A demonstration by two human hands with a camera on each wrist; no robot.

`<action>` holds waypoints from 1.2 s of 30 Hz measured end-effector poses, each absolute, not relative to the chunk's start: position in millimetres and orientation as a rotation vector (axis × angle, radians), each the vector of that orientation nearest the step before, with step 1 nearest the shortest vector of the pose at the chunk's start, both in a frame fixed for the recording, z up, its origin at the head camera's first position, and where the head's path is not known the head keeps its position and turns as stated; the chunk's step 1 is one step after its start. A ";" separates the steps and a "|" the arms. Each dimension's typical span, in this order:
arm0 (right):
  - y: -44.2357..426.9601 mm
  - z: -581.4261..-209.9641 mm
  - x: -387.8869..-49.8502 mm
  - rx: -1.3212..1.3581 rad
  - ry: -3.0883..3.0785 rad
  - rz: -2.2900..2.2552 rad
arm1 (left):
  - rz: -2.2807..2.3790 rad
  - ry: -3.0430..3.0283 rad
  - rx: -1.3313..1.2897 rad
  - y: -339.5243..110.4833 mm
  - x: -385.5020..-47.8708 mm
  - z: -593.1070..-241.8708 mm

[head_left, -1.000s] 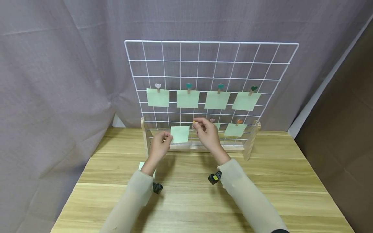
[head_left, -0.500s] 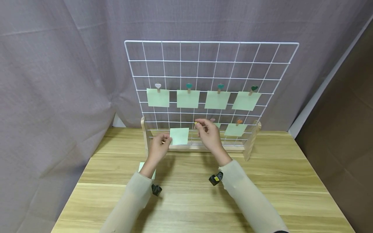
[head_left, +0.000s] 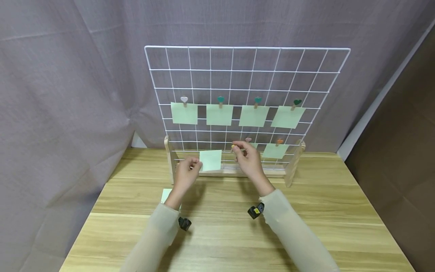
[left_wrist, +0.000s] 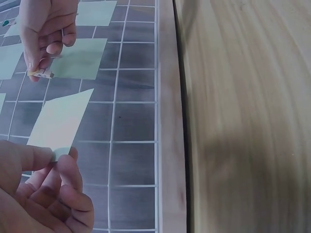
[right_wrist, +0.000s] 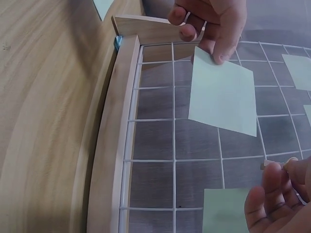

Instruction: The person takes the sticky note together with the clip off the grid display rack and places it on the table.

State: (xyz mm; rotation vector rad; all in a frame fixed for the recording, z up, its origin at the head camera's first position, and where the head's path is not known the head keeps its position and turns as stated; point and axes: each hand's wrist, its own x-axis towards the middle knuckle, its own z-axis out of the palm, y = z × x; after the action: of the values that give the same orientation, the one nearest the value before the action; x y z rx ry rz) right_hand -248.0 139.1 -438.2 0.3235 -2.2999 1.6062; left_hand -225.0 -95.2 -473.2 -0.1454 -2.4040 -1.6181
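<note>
My left hand point(head_left: 186, 173) pinches the left edge of a pale green square paper note point(head_left: 210, 160) between thumb and fingers, in front of the lower wire grid point(head_left: 232, 70). To its right, my right hand point(head_left: 249, 160) pinches a small clothespin point(left_wrist: 43, 74) with a yellow top; the left wrist view shows its body sticking out past the fingertips. The held note and the clothespin are apart. Behind my right hand hangs a green note point(left_wrist: 82, 58), partly hidden, under a pink heart clothespin point(head_left: 248, 139).
A row of green notes point(head_left: 185, 113) hangs higher up from heart clothespins. Another note point(head_left: 275, 151) hangs at lower right under an orange clothespin point(head_left: 279, 141). One more note point(head_left: 166, 195) lies on the wooden table point(head_left: 217, 234), partly under my left forearm. Wooden feet point(head_left: 294, 164) support the grid.
My right hand has drawn slightly right and down with the clothespin. The note in my left hand has lowered a little. The hanging notes keep their places.
</note>
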 end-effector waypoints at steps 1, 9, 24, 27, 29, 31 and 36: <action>139.4 -438.5 -247.5 0.321 -2.301 1.603 | -1.622 -2.407 -0.139 -94.9 -224.6 -473.5; 141.6 -442.9 -246.6 0.328 -2.295 1.582 | -1.610 -2.389 -0.128 -95.7 -223.3 -478.0; 146.5 -456.1 -238.6 0.281 -2.303 1.649 | -1.664 -2.383 -0.108 -97.7 -215.4 -484.9; 148.4 -459.4 -237.4 0.267 -2.307 1.652 | -1.665 -2.400 -0.095 -97.7 -214.8 -485.7; 148.1 -456.5 -233.8 0.264 -2.302 1.657 | -1.663 -2.408 -0.091 -98.0 -214.0 -486.5; 148.9 -458.2 -233.4 0.256 -2.296 1.658 | -1.661 -2.412 -0.089 -98.8 -213.4 -487.9; 153.0 -467.2 -236.2 0.230 -2.307 1.638 | -1.679 -2.411 -0.072 -103.1 -213.3 -492.6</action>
State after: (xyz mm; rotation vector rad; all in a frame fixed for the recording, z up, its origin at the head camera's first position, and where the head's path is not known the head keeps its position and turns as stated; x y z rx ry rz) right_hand -236.2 153.0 -467.2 0.2296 -2.3072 1.6382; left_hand -213.3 -103.1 -492.6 -0.0724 -2.4107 -1.6787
